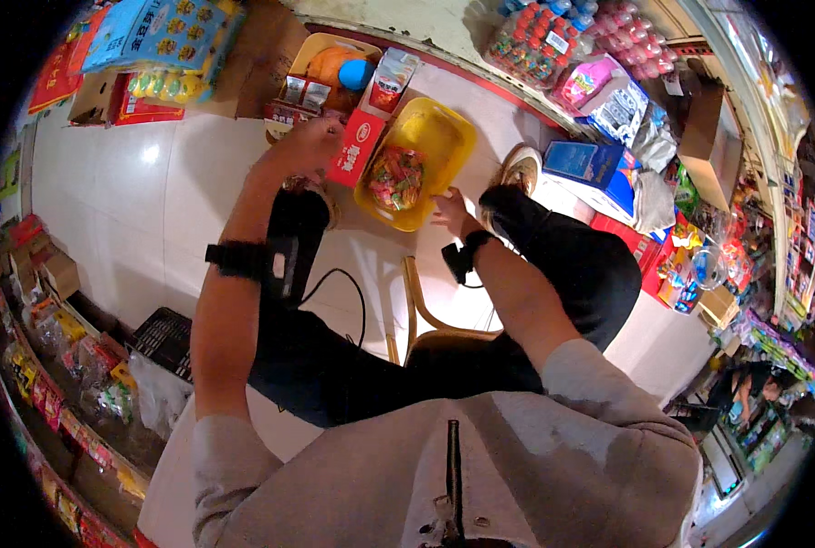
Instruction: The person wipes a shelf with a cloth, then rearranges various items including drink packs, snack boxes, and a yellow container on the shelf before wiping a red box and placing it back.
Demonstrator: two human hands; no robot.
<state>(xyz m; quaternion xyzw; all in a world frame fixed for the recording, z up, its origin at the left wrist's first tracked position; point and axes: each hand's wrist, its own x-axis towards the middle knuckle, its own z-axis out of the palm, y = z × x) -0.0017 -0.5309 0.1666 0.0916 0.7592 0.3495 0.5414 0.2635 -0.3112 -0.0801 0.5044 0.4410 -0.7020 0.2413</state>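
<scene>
A yellow plastic basket (445,137) stands tilted in view on the floor between my feet, with a clear bag of colourful wrapped sweets (397,179) in its near part. My right hand (452,211) is at the basket's near right edge, fingers spread; whether they grip the rim is not plain. Against the basket's left side stands a red carton (358,147) with upright snack packets (388,85) in it. My left hand (319,140) is at the carton's left side, beside a box with small silvery packets (306,94); its fingers are partly hidden and blurred.
Behind the boxes is a tray (304,58) with an orange item and a blue ball-like thing. Blue cartons (585,164) and snack goods line the right. A cardboard box (260,61) stands at the upper left, a black plastic crate (167,339) at lower left. A wooden chair leg (411,294) is between my legs.
</scene>
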